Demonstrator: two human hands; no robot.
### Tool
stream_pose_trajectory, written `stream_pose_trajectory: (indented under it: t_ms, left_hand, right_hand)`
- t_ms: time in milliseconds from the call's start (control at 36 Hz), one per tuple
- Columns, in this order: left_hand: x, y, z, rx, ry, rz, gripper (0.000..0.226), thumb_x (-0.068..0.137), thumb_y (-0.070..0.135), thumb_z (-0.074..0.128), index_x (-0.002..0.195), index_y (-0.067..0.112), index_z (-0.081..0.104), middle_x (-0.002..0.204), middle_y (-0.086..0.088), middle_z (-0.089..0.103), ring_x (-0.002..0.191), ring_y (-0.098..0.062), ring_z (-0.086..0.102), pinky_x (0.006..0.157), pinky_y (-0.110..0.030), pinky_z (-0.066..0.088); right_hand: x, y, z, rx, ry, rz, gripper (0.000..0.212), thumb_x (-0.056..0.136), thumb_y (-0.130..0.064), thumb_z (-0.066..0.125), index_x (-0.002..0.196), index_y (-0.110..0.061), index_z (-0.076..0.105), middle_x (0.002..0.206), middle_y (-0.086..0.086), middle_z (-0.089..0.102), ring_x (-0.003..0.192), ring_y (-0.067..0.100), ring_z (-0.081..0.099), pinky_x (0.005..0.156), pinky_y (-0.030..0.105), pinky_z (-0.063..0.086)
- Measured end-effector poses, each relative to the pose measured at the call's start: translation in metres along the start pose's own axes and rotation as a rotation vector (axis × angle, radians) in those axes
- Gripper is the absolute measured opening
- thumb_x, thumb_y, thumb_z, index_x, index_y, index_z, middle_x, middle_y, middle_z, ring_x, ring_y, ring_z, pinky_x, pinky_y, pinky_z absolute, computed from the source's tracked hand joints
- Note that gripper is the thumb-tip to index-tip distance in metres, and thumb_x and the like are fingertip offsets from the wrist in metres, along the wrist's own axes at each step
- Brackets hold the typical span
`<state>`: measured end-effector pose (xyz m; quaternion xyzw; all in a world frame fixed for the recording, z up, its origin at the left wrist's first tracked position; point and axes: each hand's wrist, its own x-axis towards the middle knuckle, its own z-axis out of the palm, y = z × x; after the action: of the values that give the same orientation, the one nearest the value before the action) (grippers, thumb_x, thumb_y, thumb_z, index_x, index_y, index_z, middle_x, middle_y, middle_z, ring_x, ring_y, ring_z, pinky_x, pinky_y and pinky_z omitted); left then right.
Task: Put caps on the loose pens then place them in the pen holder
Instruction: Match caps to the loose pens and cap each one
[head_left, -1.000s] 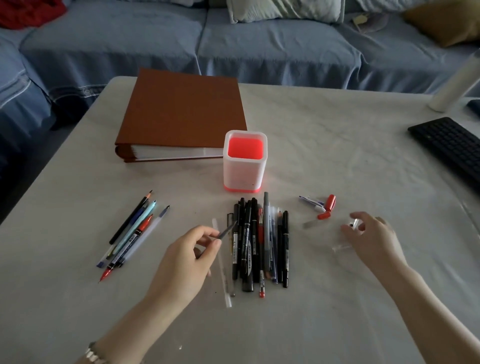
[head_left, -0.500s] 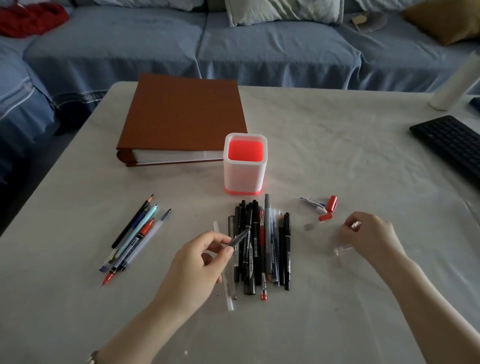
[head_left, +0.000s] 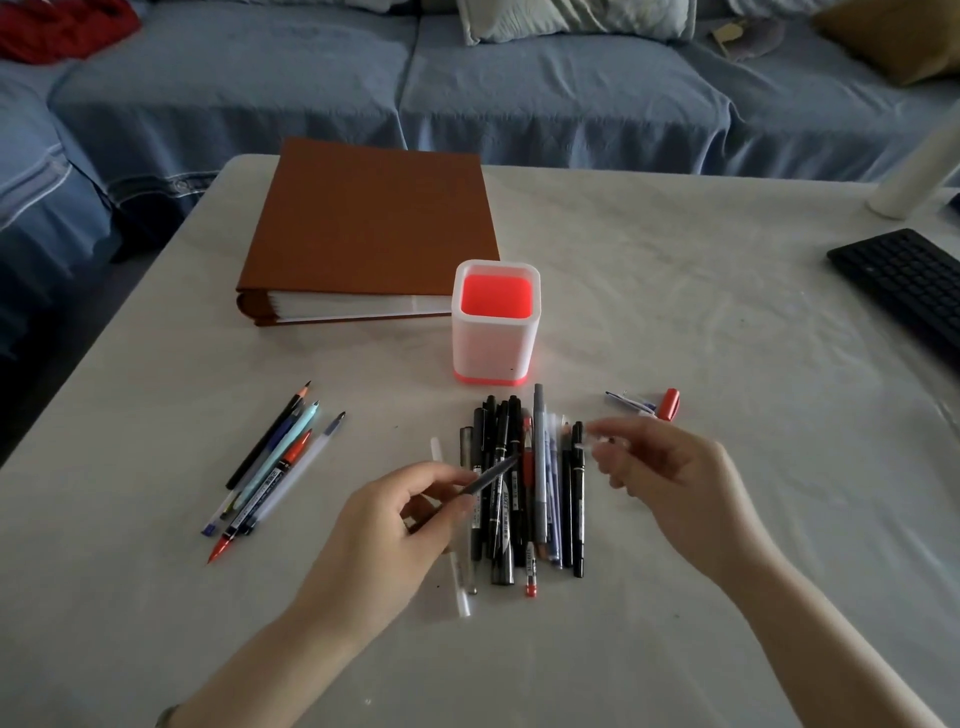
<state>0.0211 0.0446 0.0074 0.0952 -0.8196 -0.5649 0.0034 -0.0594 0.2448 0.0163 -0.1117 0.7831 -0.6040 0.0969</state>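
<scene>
My left hand (head_left: 395, 525) pinches a thin dark grey pen (head_left: 491, 474), tip pointing up and right, over a pile of mostly black pens (head_left: 524, 493). My right hand (head_left: 670, 483) hovers just right of the pile and holds a small clear cap (head_left: 597, 435) between finger and thumb, a short gap from the pen tip. The white pen holder (head_left: 493, 338) with a red inside stands behind the pile. A second group of uncapped pens (head_left: 270, 462) lies to the left. Loose caps, one red (head_left: 669, 402), lie at the right.
A brown binder (head_left: 363, 228) lies behind the holder on the white table (head_left: 727, 312). A black keyboard (head_left: 909, 283) sits at the right edge, with a white cylinder (head_left: 919, 171) behind it. A blue sofa (head_left: 519, 93) runs along the far side.
My right hand lifted off the table at the right with the clear cap and moved left toward the pen. My left hand raised the pen slightly over the pile.
</scene>
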Motion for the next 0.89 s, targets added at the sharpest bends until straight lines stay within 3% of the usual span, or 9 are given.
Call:
stream_pose_trajectory:
  t_ms: [139,250,389,500,722,806,889]
  left_hand:
    - [-0.005,0.007,-0.004,0.074,-0.021,0.105,0.033,0.077,0.012,0.068,0.083,0.044,0.063,0.071,0.024,0.064,0.060,-0.003,0.059,0.058,-0.007,0.043]
    - [-0.007,0.009,-0.006,0.080,-0.011,0.178,0.032,0.076,0.015,0.068,0.084,0.046,0.066,0.075,0.020,0.065,0.064,-0.005,0.060,0.058,-0.008,0.044]
    - [-0.007,0.012,-0.004,0.075,-0.025,0.225,0.017,0.077,0.024,0.067,0.088,0.037,0.069,0.080,0.019,0.065,0.065,-0.001,0.060,0.059,-0.006,0.042]
    - [-0.007,0.012,-0.002,0.140,-0.046,0.261,0.022,0.076,0.026,0.062,0.096,0.033,0.066,0.081,0.016,0.062,0.068,0.000,0.057,0.059,-0.004,0.038]
    - [-0.006,0.012,-0.006,0.263,-0.061,0.367,0.011,0.075,0.025,0.066,0.086,0.026,0.069,0.067,0.026,0.052,0.063,0.006,0.052,0.058,-0.001,0.033]
    - [-0.008,0.011,-0.007,0.266,-0.086,0.389,0.012,0.076,0.030,0.066,0.087,0.025,0.068,0.065,0.028,0.047,0.060,0.008,0.048,0.056,-0.001,0.030]
    - [-0.009,0.011,-0.006,0.243,-0.099,0.370,0.011,0.076,0.025,0.067,0.084,0.021,0.071,0.064,0.017,0.051,0.059,0.006,0.048,0.055,-0.002,0.030]
  right_hand:
    - [-0.006,-0.005,0.007,0.034,-0.067,0.007,0.032,0.083,-0.001,0.059,0.078,-0.031,0.067,0.056,-0.011,0.057,0.054,0.001,0.048,0.055,0.008,0.040]
    - [-0.009,-0.006,0.007,0.003,-0.104,-0.005,0.028,0.083,-0.004,0.059,0.079,-0.030,0.070,0.058,-0.012,0.058,0.056,0.001,0.047,0.057,0.010,0.040]
    - [-0.013,-0.007,0.009,-0.033,-0.141,-0.007,0.018,0.070,-0.035,0.057,0.080,-0.047,0.067,0.068,-0.011,0.061,0.064,0.010,0.049,0.064,0.020,0.043]
    - [-0.016,-0.011,0.008,-0.113,-0.165,-0.050,0.022,0.076,-0.026,0.063,0.085,-0.046,0.066,0.066,-0.018,0.059,0.061,0.004,0.048,0.061,0.009,0.040]
    - [-0.019,-0.016,0.008,-0.301,-0.248,-0.130,0.040,0.078,-0.020,0.068,0.079,-0.060,0.061,0.078,-0.023,0.066,0.075,0.004,0.058,0.068,0.008,0.042]
    - [-0.019,-0.016,0.007,-0.315,-0.265,-0.180,0.030,0.076,-0.029,0.067,0.080,-0.059,0.061,0.076,-0.022,0.066,0.073,0.005,0.060,0.067,0.008,0.043]
    - [-0.019,-0.014,0.007,-0.318,-0.271,-0.228,0.018,0.071,-0.042,0.061,0.082,-0.057,0.061,0.076,-0.025,0.066,0.071,0.001,0.061,0.066,0.006,0.042]
